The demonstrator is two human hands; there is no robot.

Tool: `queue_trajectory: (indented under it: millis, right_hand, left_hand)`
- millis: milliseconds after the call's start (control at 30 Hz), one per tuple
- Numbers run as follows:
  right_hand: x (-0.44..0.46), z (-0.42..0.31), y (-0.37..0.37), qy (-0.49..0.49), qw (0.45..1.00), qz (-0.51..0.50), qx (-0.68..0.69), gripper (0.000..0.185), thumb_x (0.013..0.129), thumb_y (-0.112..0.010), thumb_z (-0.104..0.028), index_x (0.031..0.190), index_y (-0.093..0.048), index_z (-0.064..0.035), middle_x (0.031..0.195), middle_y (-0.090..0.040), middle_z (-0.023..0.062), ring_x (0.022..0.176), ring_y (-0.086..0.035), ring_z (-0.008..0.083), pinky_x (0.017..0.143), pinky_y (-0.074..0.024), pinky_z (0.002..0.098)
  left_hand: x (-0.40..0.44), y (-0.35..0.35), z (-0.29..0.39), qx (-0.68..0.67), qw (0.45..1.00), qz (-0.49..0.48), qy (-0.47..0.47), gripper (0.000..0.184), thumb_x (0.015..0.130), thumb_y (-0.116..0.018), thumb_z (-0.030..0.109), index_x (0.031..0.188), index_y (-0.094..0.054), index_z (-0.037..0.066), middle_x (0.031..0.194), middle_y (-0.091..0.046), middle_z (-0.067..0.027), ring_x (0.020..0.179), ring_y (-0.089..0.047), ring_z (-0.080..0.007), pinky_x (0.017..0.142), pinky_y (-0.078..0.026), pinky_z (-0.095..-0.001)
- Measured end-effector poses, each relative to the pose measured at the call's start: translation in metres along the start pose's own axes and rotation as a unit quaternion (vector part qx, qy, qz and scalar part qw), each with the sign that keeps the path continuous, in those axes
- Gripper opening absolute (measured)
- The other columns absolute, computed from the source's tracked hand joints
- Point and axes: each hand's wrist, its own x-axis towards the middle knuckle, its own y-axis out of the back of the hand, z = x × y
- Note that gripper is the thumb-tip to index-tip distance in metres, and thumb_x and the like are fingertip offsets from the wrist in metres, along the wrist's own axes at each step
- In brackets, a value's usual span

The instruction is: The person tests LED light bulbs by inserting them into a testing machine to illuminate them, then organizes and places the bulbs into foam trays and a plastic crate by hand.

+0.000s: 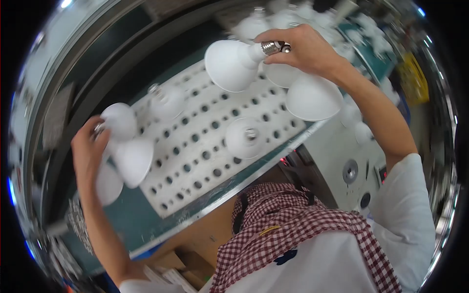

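Note:
My right hand (307, 51) is closed around the metal screw base of a white light bulb (229, 66), held above the far right part of a white perforated board (215, 156). More bulbs hang under that hand, including one wide-domed bulb (314, 97); a second metal tip shows between the fingers. At the left, my left hand (89, 144) grips a metal base, with several bulbs clustered about its fingers, one of them a white bulb (133, 161). Which of these it bears is partly hidden. Two bulbs stand base-up on the board: a near bulb (244, 137) and a far bulb (167, 101).
The board lies on a green work surface (132, 219) with a metal front edge. Many more bulbs (254, 24) crowd the far right. A grey bench (337, 161) stands at the right, and a yellow crate (414, 78) beyond it. Cardboard boxes (190, 266) sit below.

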Motion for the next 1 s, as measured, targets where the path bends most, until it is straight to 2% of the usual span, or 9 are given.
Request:
queue_trajectory:
  millis: [67,100,267,333,533,567,667,767,1000]
  right_hand:
    - [-0.045,0.017,0.025,0.003,0.997,0.076,0.027,0.033,0.064,-0.069,-0.023,0.095,-0.061,-0.0164,0.078,-0.064,0.006,0.068,-0.061,0.0242,0.063,-0.0473,0.034]
    - [-0.074,0.015,0.037,-0.036,0.994,0.097,0.023,0.034,0.064,-0.068,-0.027,0.096,-0.06,-0.0174,0.077,-0.064,0.0069,0.068,-0.061,0.0242,0.062,-0.0472,0.0339]
    - [-0.269,-0.014,0.081,-0.234,0.96,0.111,-0.105,0.032,0.066,-0.065,-0.023,0.096,-0.059,-0.0176,0.074,-0.062,0.0066,0.07,-0.06,0.0253,0.06,-0.0469,0.0348]
    - [-0.342,-0.03,0.087,-0.314,0.932,0.13,-0.128,0.026,0.067,-0.064,-0.023,0.091,-0.058,-0.016,0.067,-0.059,0.0075,0.066,-0.059,0.0265,0.056,-0.0457,0.0367]
    - [-0.568,-0.12,0.147,-0.567,0.774,0.223,-0.174,0.032,0.066,-0.064,-0.023,0.097,-0.061,-0.017,0.074,-0.063,0.0076,0.068,-0.06,0.026,0.062,-0.0473,0.0345]
    - [-0.61,-0.121,0.162,-0.61,0.742,0.226,-0.162,0.033,0.066,-0.064,-0.023,0.098,-0.061,-0.0173,0.077,-0.063,0.0077,0.069,-0.061,0.0257,0.064,-0.0475,0.0343]
    - [-0.729,-0.143,0.18,-0.705,0.632,0.217,-0.236,0.034,0.065,-0.063,-0.021,0.098,-0.061,-0.0152,0.08,-0.063,0.0095,0.072,-0.061,0.0254,0.067,-0.047,0.035]
    - [-0.776,-0.14,0.177,-0.774,0.543,0.191,-0.266,0.033,0.065,-0.065,-0.019,0.097,-0.061,-0.0126,0.078,-0.063,0.0108,0.072,-0.06,0.0276,0.066,-0.0462,0.0373]
    - [-0.987,-0.044,0.142,-0.826,0.485,0.218,-0.188,0.032,0.063,-0.065,-0.02,0.094,-0.062,-0.0139,0.081,-0.063,0.0088,0.081,-0.059,0.027,0.068,-0.0473,0.0393]
  left_hand:
    - [-0.005,0.02,0.054,-0.022,1.0,-0.005,0.017,0.029,0.073,-0.058,0.006,0.101,-0.057,0.001,0.086,-0.06,-0.0114,0.068,-0.051,-0.0135,0.061,-0.044,-0.0281]
    - [-0.005,0.03,0.071,0.038,0.992,0.016,-0.117,0.028,0.074,-0.057,0.005,0.101,-0.057,0.001,0.086,-0.06,-0.0107,0.066,-0.049,-0.0118,0.057,-0.043,-0.0263]
    - [-0.04,0.013,0.229,-0.057,0.942,-0.013,-0.331,0.026,0.076,-0.054,0.004,0.102,-0.056,-0.001,0.089,-0.059,-0.0098,0.074,-0.053,-0.0114,0.06,-0.04,-0.0229]
    - [-0.058,-0.015,0.293,-0.069,0.885,-0.058,-0.456,0.019,0.078,-0.061,0.008,0.096,-0.062,0.003,0.069,-0.059,-0.0053,0.054,-0.047,-0.0097,0.048,-0.039,-0.0227]
    - [-0.134,-0.074,0.471,-0.129,0.684,-0.201,-0.689,0.019,0.08,-0.06,0.012,0.097,-0.062,0.002,0.058,-0.052,-0.0025,0.048,-0.038,-0.0068,0.042,-0.033,-0.0204]
    - [-0.144,-0.097,0.5,-0.118,0.717,-0.306,-0.615,0.021,0.074,-0.056,0.002,0.095,-0.056,-0.002,0.072,-0.055,-0.0054,0.062,-0.048,-0.0084,0.055,-0.037,-0.021]
    - [-0.203,-0.133,0.584,-0.145,0.623,-0.292,-0.711,0.018,0.072,-0.057,0.002,0.09,-0.055,-0.002,0.062,-0.048,-0.0018,0.054,-0.042,-0.007,0.05,-0.034,-0.0202]
    - [-0.215,-0.166,0.631,-0.152,0.608,-0.351,-0.696,0.02,0.068,-0.06,0.003,0.088,-0.058,0.001,0.065,-0.056,-0.0078,0.057,-0.05,-0.0092,0.056,-0.042,-0.0225]
    - [-0.394,-0.242,0.755,-0.141,0.558,-0.414,-0.705,0.022,0.067,-0.062,0.001,0.089,-0.059,0.002,0.069,-0.059,-0.0077,0.058,-0.051,-0.0078,0.056,-0.042,-0.0216]
